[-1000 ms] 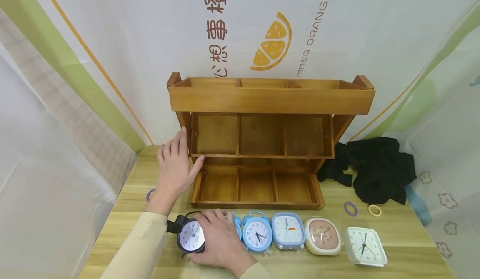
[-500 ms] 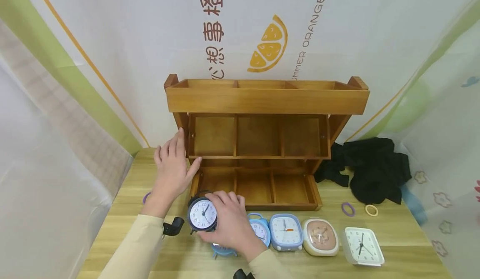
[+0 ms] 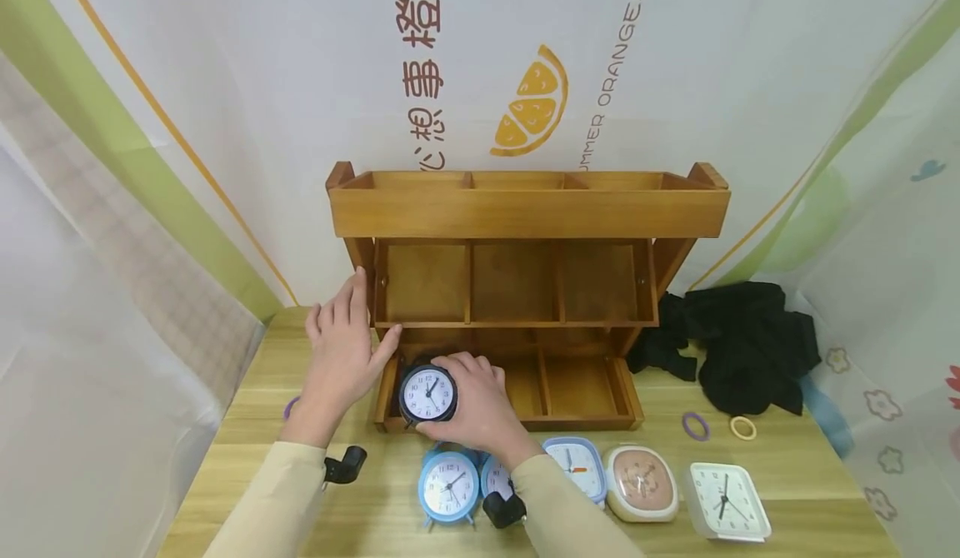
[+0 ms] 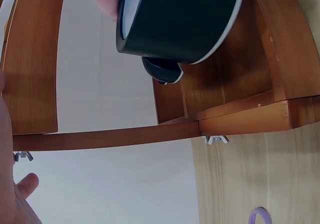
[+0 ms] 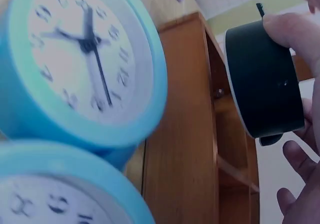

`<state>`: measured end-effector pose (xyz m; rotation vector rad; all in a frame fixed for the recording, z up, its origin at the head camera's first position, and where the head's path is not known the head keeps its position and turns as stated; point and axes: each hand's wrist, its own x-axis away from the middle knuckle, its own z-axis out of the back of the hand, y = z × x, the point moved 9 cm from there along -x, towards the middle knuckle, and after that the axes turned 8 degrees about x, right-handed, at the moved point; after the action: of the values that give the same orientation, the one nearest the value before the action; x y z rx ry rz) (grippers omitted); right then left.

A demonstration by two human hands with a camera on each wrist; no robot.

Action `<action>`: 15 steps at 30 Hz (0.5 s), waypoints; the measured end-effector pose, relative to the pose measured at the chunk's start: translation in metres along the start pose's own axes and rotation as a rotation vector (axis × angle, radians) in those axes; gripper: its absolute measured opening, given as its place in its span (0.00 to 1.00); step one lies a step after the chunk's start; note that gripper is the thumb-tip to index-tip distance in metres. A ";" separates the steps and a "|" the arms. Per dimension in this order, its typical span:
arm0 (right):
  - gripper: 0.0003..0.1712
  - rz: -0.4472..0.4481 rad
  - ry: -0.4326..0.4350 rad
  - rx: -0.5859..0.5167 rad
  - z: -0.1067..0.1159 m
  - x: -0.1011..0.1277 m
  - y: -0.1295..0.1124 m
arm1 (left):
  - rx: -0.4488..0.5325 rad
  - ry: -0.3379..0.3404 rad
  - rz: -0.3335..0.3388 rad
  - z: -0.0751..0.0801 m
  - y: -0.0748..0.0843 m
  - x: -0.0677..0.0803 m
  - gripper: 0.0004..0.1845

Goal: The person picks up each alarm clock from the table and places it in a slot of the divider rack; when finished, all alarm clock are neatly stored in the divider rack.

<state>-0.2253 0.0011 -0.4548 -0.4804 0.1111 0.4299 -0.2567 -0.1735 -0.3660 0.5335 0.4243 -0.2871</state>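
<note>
In the head view, a wooden rack [image 3: 528,214] of three tiers stood on the bench [image 3: 247,458]. The right hand [image 3: 480,408] grasped a black clock [image 3: 428,394] by its side, thumb below and fingers above, with the white dial turned toward the camera. The clock was at the left compartment of the bottom tray [image 3: 585,425], over its front edge; whether it touched the wood could not be told. The left hand [image 3: 341,354], released, had its fingers extended along the rack's left side, the thumb spread toward the middle tray [image 3: 517,323]. Along the front of the bench ran two light blue clocks, one [image 3: 448,487] beside the other [image 3: 497,476], the latter partly covered by the right arm, then a blue square clock [image 3: 572,462], a cream clock [image 3: 642,483] and a white square clock [image 3: 727,500]. A purple ring [image 3: 695,426], a pale yellow ring [image 3: 743,428] and black cloth [image 3: 750,346] lay at the right.

In the left wrist view, the black clock's dark casing and one foot [image 4: 164,70] showed before the compartments, and a wing nut [image 4: 216,139] projected from the frame.

In the right wrist view, the light blue clocks loomed close, well apart from the held clock.
</note>
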 end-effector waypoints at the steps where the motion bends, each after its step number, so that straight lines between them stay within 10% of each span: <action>1: 0.51 -0.002 -0.002 -0.012 -0.001 -0.002 0.003 | 0.004 -0.002 0.002 -0.001 0.000 0.000 0.51; 15: 0.50 -0.063 -0.053 -0.102 -0.027 -0.026 0.036 | 0.004 -0.002 0.011 0.000 0.000 0.001 0.51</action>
<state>-0.2645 0.0071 -0.4884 -0.5711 0.0225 0.3872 -0.2558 -0.1733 -0.3666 0.5396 0.4185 -0.2785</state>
